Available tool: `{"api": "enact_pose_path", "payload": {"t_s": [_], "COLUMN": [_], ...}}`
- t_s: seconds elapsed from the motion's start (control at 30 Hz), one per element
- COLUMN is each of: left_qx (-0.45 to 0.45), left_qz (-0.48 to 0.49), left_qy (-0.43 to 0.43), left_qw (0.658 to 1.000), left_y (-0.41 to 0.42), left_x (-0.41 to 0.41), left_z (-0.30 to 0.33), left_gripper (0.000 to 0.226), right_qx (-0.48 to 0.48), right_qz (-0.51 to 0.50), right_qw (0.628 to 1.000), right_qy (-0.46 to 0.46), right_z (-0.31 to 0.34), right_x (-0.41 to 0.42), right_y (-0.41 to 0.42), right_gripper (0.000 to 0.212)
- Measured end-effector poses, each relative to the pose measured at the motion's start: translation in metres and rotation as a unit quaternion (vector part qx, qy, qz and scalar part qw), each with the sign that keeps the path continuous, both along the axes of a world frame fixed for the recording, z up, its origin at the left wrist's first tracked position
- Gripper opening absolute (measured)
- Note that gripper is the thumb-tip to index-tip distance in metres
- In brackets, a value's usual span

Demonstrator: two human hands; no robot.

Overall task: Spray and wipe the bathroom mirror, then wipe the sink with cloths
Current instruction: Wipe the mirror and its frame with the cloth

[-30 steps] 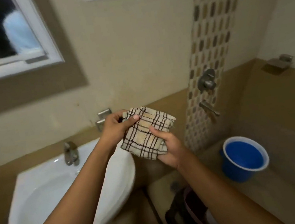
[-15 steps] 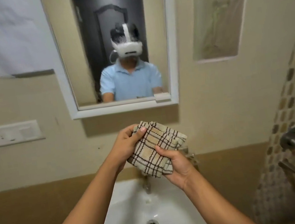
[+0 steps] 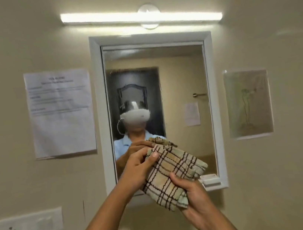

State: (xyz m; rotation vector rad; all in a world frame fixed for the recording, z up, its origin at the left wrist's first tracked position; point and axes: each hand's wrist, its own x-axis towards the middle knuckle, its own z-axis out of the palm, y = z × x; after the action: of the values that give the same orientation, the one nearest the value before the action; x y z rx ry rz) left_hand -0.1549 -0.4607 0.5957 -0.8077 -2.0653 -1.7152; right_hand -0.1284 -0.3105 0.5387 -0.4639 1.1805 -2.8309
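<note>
Left hand [image 3: 137,168] pinching the upper edge of the folded checked cloth [image 3: 171,174], thumb on top, likely squaring the fold into a pad. Cloth raised before the lower part of the mirror [image 3: 179,68], apparently ready for wiping. Right hand [image 3: 191,191] cupping the lower corner from beneath, thumb curled over, giving support.

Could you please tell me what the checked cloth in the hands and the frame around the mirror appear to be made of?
The beige cloth with dark brown checks looks like woven cotton towelling: it is folded thick, soft and matte, with a visible weave. The white mirror frame looks like smooth painted wood or plastic, with a faint sheen and mitred corners; which of the two cannot be told.
</note>
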Motion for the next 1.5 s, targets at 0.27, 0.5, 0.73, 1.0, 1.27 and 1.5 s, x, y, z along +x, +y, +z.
{"api": "enact_pose_path", "payload": {"t_s": [0.27,0.5,0.73,1.0,1.27,1.5], "left_qx": [-0.032,-0.128,-0.218,-0.277,-0.285,-0.274], "left_qz": [0.119,0.4,0.511,0.521,0.509,0.497], "left_qy": [0.187,0.359,0.389,0.378,0.393,0.399], "left_qw": [0.975,0.834,0.735,0.713,0.711,0.72], "left_y": [-0.002,-0.029,-0.058,-0.086,-0.093,-0.094], "left_x": [-0.019,-0.043,-0.065,-0.087,-0.095,-0.096], "left_z": [0.095,0.169,0.199,0.196,0.194,0.193], "left_gripper": [0.016,0.025,0.062,0.077,0.076,0.073], "right_qx": [-0.016,-0.005,0.031,0.407,0.49,0.551], "right_qz": [-0.077,-0.255,-0.518,-0.723,-0.658,-0.581], "right_qw": [0.995,0.955,0.817,0.456,0.474,0.371], "right_qy": [0.064,0.15,0.25,0.322,0.321,0.471], "right_z": [0.093,0.191,0.27,0.297,0.279,0.276], "right_x": [-0.027,-0.033,-0.043,-0.104,-0.12,-0.123], "right_y": [0.023,0.06,0.072,0.088,0.053,0.003], "right_gripper": [0.047,0.024,0.034,0.081,0.097,0.091]}}
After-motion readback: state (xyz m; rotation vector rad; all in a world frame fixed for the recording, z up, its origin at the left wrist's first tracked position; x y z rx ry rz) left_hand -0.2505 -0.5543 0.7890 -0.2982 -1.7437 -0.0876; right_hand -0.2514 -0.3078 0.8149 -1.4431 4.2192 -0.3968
